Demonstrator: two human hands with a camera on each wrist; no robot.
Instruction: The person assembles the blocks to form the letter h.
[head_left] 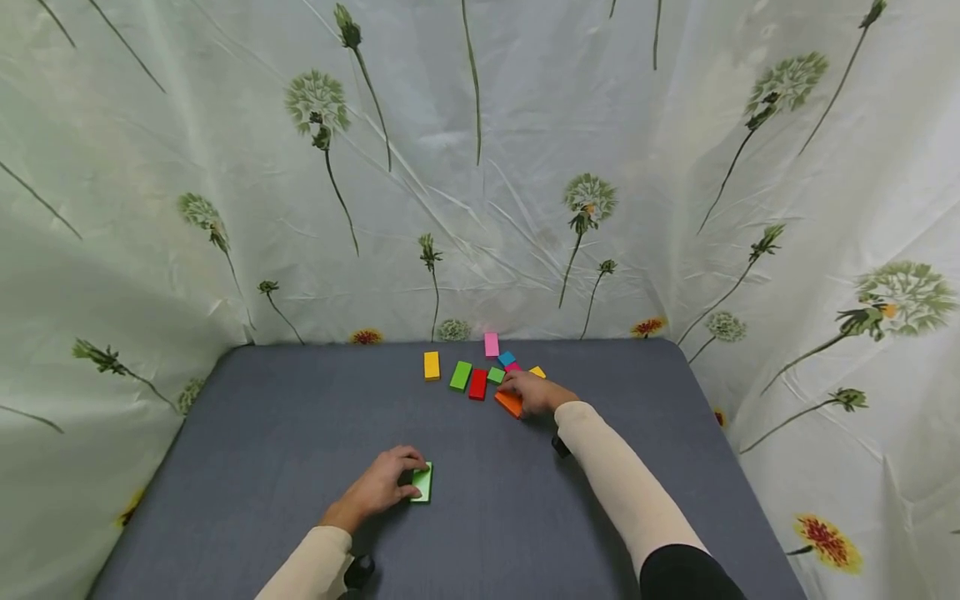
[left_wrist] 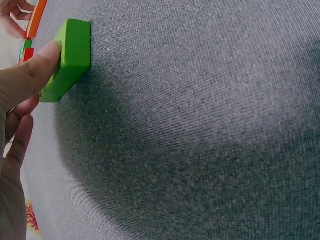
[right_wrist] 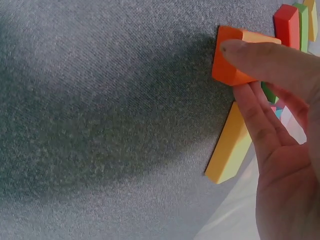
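Note:
In the head view my left hand (head_left: 381, 482) pinches a flat green block (head_left: 423, 485) on the near middle of the table, thumb and fingers at its edges. The left wrist view has the thumb against one side of that green block (left_wrist: 76, 49). Farther out, my right hand (head_left: 536, 393) grips an orange block (head_left: 508, 404) at the near side of a loose group of blocks. From the right wrist, the thumb lies over the orange block (right_wrist: 224, 70) and fingertips touch its side. A yellow block (right_wrist: 231, 145) lies beside those fingers.
Near the far edge of the grey table (head_left: 300, 450) lie a yellow block (head_left: 431, 365), a green block (head_left: 461, 376), a red block (head_left: 477, 384), a small green block (head_left: 496, 376), a pink block (head_left: 491, 344) and a blue block (head_left: 507, 358). A flowered curtain (head_left: 510, 208) hangs behind.

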